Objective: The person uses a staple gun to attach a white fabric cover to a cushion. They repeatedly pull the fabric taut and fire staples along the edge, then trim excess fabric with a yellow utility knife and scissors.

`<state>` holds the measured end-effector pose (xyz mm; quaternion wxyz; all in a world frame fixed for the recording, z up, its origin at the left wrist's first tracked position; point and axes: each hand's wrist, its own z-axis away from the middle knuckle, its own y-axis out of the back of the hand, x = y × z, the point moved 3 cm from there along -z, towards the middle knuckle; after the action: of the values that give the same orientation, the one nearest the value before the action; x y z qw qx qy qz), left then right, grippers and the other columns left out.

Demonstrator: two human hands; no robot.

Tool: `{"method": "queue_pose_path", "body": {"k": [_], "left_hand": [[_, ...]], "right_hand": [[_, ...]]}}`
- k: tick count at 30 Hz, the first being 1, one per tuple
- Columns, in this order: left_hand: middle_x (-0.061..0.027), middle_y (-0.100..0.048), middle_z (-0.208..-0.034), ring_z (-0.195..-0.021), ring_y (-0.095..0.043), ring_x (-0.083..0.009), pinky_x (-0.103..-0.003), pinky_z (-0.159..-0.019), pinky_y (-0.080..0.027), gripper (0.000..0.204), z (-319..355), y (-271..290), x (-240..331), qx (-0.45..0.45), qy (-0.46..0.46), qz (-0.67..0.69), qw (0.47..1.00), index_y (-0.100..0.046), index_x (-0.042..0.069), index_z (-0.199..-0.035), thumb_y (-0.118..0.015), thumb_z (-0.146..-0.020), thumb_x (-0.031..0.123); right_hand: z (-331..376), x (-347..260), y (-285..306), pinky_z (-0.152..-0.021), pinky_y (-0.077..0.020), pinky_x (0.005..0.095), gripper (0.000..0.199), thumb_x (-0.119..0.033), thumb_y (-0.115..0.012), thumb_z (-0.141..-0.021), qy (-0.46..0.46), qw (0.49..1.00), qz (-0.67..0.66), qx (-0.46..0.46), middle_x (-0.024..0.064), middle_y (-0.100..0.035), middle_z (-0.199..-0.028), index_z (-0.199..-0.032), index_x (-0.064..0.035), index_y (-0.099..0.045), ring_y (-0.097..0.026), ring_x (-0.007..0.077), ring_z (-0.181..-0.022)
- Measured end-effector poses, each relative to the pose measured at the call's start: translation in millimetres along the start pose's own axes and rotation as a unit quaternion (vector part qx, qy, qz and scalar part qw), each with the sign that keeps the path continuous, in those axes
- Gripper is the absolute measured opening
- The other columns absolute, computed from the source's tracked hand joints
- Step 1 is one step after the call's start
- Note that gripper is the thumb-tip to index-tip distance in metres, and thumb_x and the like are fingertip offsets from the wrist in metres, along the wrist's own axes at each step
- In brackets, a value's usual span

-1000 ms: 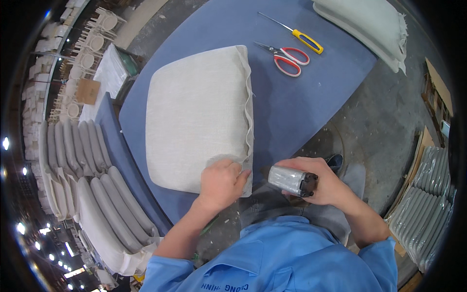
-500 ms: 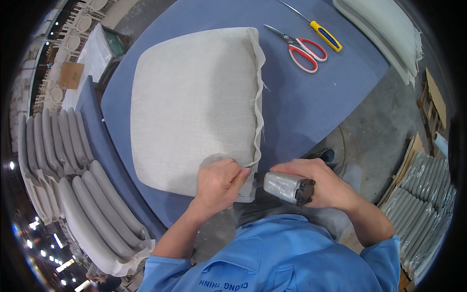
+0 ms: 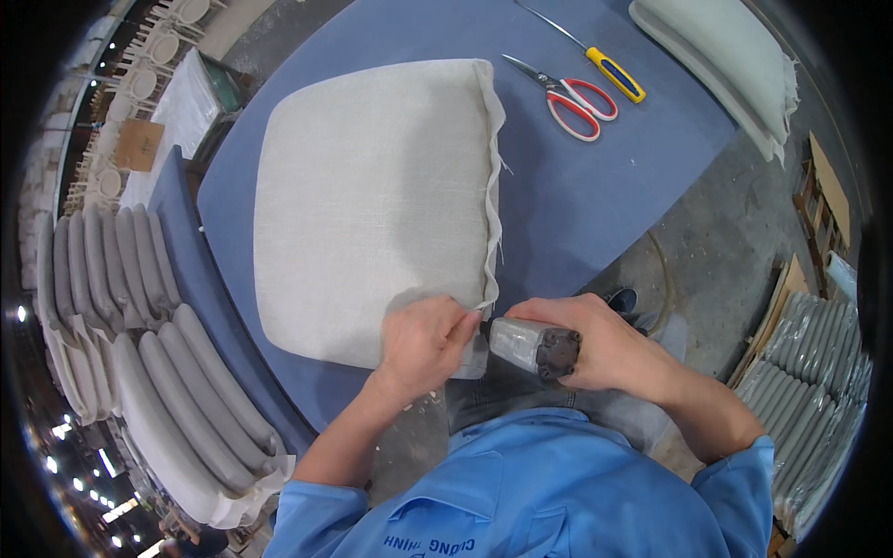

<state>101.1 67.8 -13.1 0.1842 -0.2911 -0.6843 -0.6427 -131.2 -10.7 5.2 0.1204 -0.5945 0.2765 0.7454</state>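
Note:
A padded chair seat (image 3: 372, 200) covered in pale grey-white fabric lies on the blue tabletop. Loose, wavy fabric edge (image 3: 494, 205) runs along its right side, with frayed threads. At the near right corner, my left hand (image 3: 428, 344) is closed, pinching the fabric between thumb and fingers. My right hand (image 3: 605, 339) is wrapped round a staple gun (image 3: 530, 349) with a silver body and dark end cap. The gun's nose points left at the seat's edge, close to my left thumb; whether it touches is hidden.
Scissors (image 3: 574, 102) with red-and-white handles and a yellow-handled screwdriver (image 3: 614, 73) lie on the blue table (image 3: 642, 158). More covered pads (image 3: 726, 60) stand at the far right. Stacked grey pads (image 3: 200, 418) line the left; plastic-wrapped ones (image 3: 800, 400) are at the right.
The staple gun in my right hand has moved left and slightly up, closer to the seat's edge. My left hand keeps its pinch on the fabric. The whole view has shifted slightly.

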Motion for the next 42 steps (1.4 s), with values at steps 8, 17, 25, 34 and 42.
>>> {"method": "queue_pose_path", "body": {"k": [8, 17, 25, 34, 42], "left_hand": [[-0.0127, -0.060, -0.074, -0.066, -0.063, -0.0356, -0.047, -0.059, -0.048, 0.030, -6, 12, -3, -0.040, -0.045, -0.022, 0.998, -0.062, 0.004, -0.080, -0.079, -0.102, 0.014], [-0.0118, -0.061, -0.074, -0.065, -0.063, -0.0342, -0.046, -0.058, -0.048, 0.031, -5, 9, -9, -0.045, -0.026, 0.006, 0.999, -0.063, 0.005, -0.079, -0.080, -0.102, 0.017], [-0.0110, -0.062, -0.074, -0.064, -0.063, -0.0322, -0.045, -0.057, -0.047, 0.030, -4, 6, -7, -0.034, -0.022, 0.015, 0.999, -0.065, 0.004, -0.079, -0.081, -0.102, 0.017], [-0.0127, -0.065, -0.077, -0.068, -0.066, -0.0373, -0.047, -0.061, -0.050, 0.027, -3, -5, 1, -0.034, 0.015, -0.012, 0.999, -0.071, 0.004, -0.086, -0.076, -0.106, 0.021], [-0.0139, -0.065, -0.084, -0.078, -0.068, -0.0389, -0.051, -0.068, -0.053, 0.030, 13, 26, 34, -0.077, 0.081, -0.102, 0.989, -0.071, 0.004, -0.085, -0.078, -0.104, 0.026]], "right_hand": [[28, 14, 4, -0.101, -0.0613, 0.0421, 0.069, 0.003, -0.084, -0.075, 0.005, 0.998, -0.056, 0.026, 0.0196, -0.082, -0.122, -0.142, -0.0018, -0.072, -0.080, 0.0389, -0.114], [17, 14, -2, -0.101, -0.0610, 0.0438, 0.075, 0.005, -0.086, -0.072, -0.003, 1.000, -0.026, -0.009, 0.0205, -0.080, -0.124, -0.145, -0.0017, -0.070, -0.078, 0.0402, -0.117], [10, 4, -7, -0.094, -0.0611, 0.0451, 0.066, 0.001, -0.086, -0.075, -0.021, 1.000, -0.016, -0.009, 0.0191, -0.080, -0.117, -0.140, -0.0047, -0.070, -0.078, 0.0425, -0.111], [3, -4, -10, -0.089, -0.0604, 0.0478, 0.061, 0.001, -0.084, -0.078, -0.074, 0.996, 0.009, -0.043, 0.0209, -0.080, -0.114, -0.137, -0.0056, -0.070, -0.077, 0.0460, -0.108], [54, 21, -3, -0.100, -0.0613, 0.0421, 0.067, -0.001, -0.089, -0.075, 0.018, 0.992, -0.065, 0.106, 0.0178, -0.082, -0.120, -0.140, -0.0006, -0.074, -0.080, 0.0373, -0.113]]}}
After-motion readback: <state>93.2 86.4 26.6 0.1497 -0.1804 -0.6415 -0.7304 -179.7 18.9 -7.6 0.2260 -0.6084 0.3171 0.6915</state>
